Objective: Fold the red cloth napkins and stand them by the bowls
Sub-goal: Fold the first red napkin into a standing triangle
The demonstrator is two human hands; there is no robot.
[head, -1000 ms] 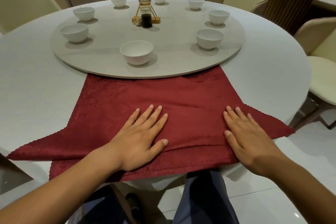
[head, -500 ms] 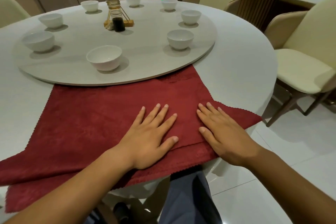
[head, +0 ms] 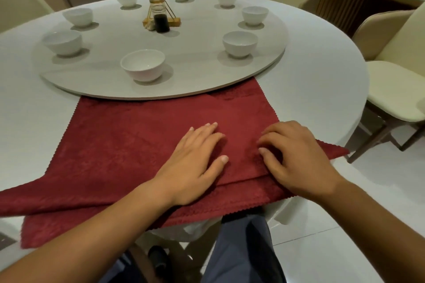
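A large red napkin [head: 138,140] lies spread on the white round table [head: 322,94], partly folded. Its far edge reaches under the turntable rim and its near edge hangs over the table's front. My left hand [head: 195,158] rests flat on the napkin's middle right, fingers straight. My right hand [head: 296,156] sits just to the right of it, fingers curled, with thumb and fingertips pinching the cloth near its right corner. The nearest white bowl [head: 142,64] stands on the turntable above the napkin, and another bowl [head: 239,43] sits to its right.
A grey turntable [head: 195,76] carries several more white bowls around its rim and a condiment stand with a dark bottle [head: 161,18] near its centre. Cream chairs [head: 402,89] stand to the right and behind the table. My legs show below the table edge.
My right hand slid left towards my left hand and its fingers went from flat to curled on the cloth. The view shifted right, then back a little.
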